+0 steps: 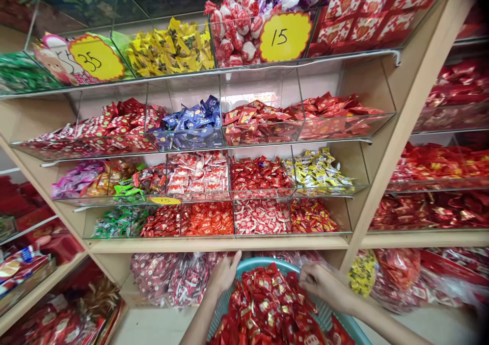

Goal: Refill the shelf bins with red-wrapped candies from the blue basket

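A teal plastic basket (280,263) heaped with red-wrapped candies (267,304) is in front of me at the bottom of the head view. My left hand (224,274) grips its left rim, thumb on top and the other fingers mostly hidden. On the opposite side, my right hand (316,280) is closed at the rim with its fingers curled. The basket's near side runs out of the frame.
Tiered shelves with clear bins of candies (260,174) rise ahead, above a wooden ledge (217,244). Bagged candies (187,279) lie beneath it. More shelving (439,182) stands to the right, and boxes (26,268) to the left.
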`<action>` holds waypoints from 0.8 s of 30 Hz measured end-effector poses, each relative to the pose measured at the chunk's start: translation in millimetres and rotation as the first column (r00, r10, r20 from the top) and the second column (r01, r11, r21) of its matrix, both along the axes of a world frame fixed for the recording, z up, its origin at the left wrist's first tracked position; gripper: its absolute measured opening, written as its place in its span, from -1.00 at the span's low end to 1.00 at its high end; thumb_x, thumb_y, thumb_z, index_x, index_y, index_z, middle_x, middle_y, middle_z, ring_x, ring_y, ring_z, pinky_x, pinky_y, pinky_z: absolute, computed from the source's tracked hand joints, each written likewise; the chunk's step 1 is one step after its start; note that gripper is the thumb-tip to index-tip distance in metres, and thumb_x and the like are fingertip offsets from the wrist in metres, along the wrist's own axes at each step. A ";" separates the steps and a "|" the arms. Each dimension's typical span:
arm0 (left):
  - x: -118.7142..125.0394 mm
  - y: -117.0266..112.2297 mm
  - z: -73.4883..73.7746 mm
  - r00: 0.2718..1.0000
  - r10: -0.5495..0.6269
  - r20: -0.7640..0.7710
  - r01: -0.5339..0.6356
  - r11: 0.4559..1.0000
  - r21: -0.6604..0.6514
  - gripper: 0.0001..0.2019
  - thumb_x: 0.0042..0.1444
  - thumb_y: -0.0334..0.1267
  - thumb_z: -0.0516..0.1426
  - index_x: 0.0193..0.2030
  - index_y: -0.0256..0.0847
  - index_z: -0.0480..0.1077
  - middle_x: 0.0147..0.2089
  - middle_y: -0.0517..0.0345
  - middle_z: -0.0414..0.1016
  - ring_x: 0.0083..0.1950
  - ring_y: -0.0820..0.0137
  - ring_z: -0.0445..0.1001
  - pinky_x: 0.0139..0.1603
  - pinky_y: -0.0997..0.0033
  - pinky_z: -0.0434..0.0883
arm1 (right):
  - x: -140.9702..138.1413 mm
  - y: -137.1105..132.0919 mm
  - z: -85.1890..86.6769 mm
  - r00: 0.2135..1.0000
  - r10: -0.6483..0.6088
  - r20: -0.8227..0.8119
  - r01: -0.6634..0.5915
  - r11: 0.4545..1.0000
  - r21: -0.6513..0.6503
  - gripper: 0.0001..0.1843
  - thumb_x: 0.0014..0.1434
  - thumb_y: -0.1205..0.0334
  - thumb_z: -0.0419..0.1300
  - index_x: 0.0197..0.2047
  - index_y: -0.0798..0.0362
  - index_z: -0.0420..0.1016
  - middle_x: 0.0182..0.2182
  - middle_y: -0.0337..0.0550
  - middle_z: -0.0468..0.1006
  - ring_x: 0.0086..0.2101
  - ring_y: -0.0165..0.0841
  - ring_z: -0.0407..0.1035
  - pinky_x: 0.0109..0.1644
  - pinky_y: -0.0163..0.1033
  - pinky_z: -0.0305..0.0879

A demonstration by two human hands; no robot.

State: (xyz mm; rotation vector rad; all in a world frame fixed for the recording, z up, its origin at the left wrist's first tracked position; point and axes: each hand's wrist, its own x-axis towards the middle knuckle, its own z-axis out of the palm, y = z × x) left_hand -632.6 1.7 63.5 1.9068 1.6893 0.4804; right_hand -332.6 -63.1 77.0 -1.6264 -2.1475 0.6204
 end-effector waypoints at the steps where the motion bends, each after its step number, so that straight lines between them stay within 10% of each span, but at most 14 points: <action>1: 0.1 -0.2 0.4 1.000 0.003 0.001 -0.003 1.000 -0.001 -0.32 0.20 0.25 -0.31 -0.56 -0.21 0.32 -0.54 0.11 0.41 -0.44 0.34 0.40 -0.38 0.43 0.17 | 1.1 4.2 -4.4 1.000 0.003 0.001 -0.003 1.000 0.008 -0.86 0.09 0.23 0.06 -0.46 0.05 0.35 -0.50 -0.24 0.41 -0.42 -0.36 0.28 -0.34 -0.29 0.08; 10: -0.2 0.1 -1.0 1.000 -0.005 0.027 0.005 1.000 0.003 -0.32 0.19 0.26 -0.32 -0.55 -0.19 0.32 -0.55 0.12 0.38 -0.45 0.32 0.39 -0.39 0.42 0.17 | -6.7 19.1 2.4 0.999 0.013 0.044 -0.019 0.993 0.118 -0.91 0.11 0.24 0.08 -0.40 0.03 0.36 -0.39 -0.21 0.44 -0.35 -0.33 0.31 -0.30 -0.27 0.13; 24: -0.3 2.1 -4.2 1.000 0.030 -0.006 -0.030 1.000 -0.004 -0.28 0.18 0.28 -0.34 -0.53 -0.21 0.36 -0.50 0.05 0.46 -0.42 0.30 0.43 -0.35 0.41 0.23 | -22.3 120.7 209.5 0.948 -0.129 0.290 -0.038 0.862 0.505 -0.90 0.13 0.30 0.13 -0.35 0.05 0.48 -0.32 -0.12 0.51 -0.29 -0.33 0.38 -0.24 -0.31 0.19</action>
